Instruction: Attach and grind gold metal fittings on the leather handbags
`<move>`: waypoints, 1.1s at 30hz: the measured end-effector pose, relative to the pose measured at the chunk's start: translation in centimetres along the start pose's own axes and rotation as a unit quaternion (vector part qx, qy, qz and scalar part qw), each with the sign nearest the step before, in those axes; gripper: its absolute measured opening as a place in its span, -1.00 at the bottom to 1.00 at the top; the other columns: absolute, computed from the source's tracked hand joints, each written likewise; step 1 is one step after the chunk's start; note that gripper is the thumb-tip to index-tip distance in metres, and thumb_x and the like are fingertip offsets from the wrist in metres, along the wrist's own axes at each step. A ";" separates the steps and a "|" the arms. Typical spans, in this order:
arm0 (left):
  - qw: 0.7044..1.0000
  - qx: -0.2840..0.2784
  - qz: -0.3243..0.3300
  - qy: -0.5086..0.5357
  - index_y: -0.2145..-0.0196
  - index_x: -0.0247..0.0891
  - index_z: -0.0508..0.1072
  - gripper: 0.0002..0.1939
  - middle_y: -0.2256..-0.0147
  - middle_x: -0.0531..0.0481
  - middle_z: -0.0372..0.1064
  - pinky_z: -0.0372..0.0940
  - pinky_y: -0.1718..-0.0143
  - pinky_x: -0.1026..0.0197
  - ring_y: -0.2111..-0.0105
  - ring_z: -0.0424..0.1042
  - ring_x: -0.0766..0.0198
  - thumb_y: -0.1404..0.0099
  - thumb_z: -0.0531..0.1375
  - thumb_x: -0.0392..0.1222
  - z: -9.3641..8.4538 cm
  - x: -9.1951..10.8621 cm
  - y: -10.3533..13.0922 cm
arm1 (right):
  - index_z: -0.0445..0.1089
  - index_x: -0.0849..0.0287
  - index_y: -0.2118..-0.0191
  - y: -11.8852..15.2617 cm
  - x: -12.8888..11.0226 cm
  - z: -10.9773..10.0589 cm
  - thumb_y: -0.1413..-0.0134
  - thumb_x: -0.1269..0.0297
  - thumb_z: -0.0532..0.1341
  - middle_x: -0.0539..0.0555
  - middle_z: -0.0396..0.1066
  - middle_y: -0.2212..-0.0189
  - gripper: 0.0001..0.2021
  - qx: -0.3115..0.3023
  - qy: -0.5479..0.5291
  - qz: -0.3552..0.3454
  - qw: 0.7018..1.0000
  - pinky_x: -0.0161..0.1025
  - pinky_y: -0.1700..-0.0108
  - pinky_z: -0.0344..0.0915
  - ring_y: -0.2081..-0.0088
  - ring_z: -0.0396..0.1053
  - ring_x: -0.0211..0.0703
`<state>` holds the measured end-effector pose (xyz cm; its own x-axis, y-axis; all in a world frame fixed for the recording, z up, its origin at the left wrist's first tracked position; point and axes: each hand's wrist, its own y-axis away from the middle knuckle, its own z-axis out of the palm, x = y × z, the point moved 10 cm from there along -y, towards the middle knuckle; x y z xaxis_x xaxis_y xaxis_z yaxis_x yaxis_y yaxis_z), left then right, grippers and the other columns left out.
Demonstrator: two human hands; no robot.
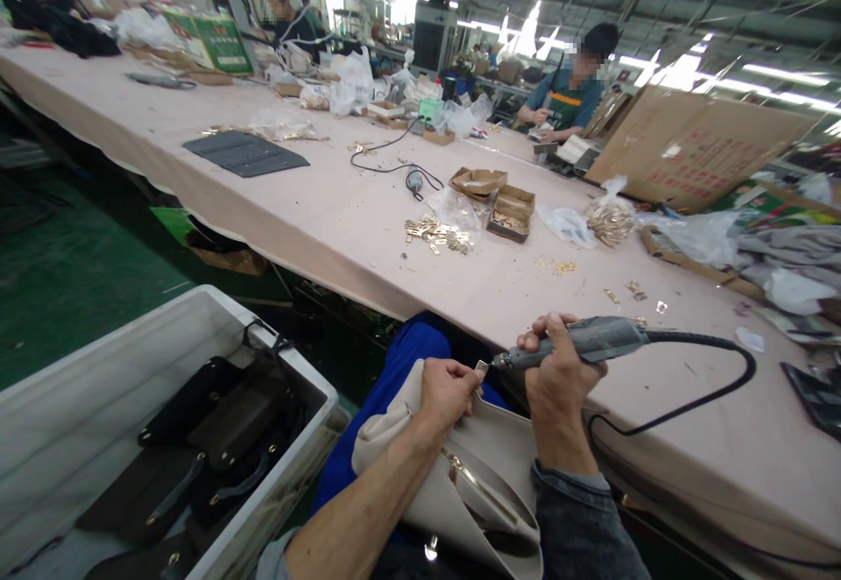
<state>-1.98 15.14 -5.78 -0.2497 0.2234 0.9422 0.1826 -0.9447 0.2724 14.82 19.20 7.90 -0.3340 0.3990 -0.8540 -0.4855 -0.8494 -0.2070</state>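
A cream handbag lies across my lap, its zipped pocket showing inside. My left hand is closed in a pinch at the bag's upper edge, gripping a small gold metal plate that pokes out past the fingertips. Wrapped in my right hand is a grey electric screwdriver, held nearly level. Its tip points left and meets the plate or stops just short of it; which one I cannot tell. A black cord runs from its rear end down over the table edge.
On the long cloth-covered table lie loose gold plates, small cardboard boxes, a dark flat panel and a corded plug. A white bin with dark bag pieces stands at left. A co-worker sits across the table.
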 end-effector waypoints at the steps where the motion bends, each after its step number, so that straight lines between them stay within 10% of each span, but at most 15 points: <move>1: 1.000 0.000 -0.003 -0.004 0.61 -0.37 0.53 -0.66 0.72 -0.01 0.36 0.00 0.78 0.36 0.81 0.17 0.42 -0.15 0.38 -0.06 0.0 -0.1 0.0 | 0.33 0.16 0.29 0.0 0.0 -0.1 0.04 0.29 0.45 -0.10 0.35 0.52 -0.71 0.004 0.002 0.000 1.000 -0.29 0.55 0.32 0.64 0.24 -0.34; 33: 1.000 0.004 -0.003 -0.016 0.61 -0.37 0.55 -0.74 0.73 0.00 0.35 0.01 0.78 0.35 0.81 0.18 0.39 -0.16 0.35 -0.20 -0.2 -0.1 0.0 | 0.34 0.18 0.29 0.0 0.2 -0.2 0.00 0.15 0.44 -0.06 0.38 0.52 -0.69 0.044 0.065 -0.018 0.997 -0.31 0.63 0.34 0.64 0.30 -0.29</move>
<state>-2.10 15.03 -5.93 -0.2212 0.2374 0.9459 0.1879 -0.9414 0.2802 14.88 19.19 7.65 -0.2104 0.3766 -0.9022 -0.5664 -0.7991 -0.2015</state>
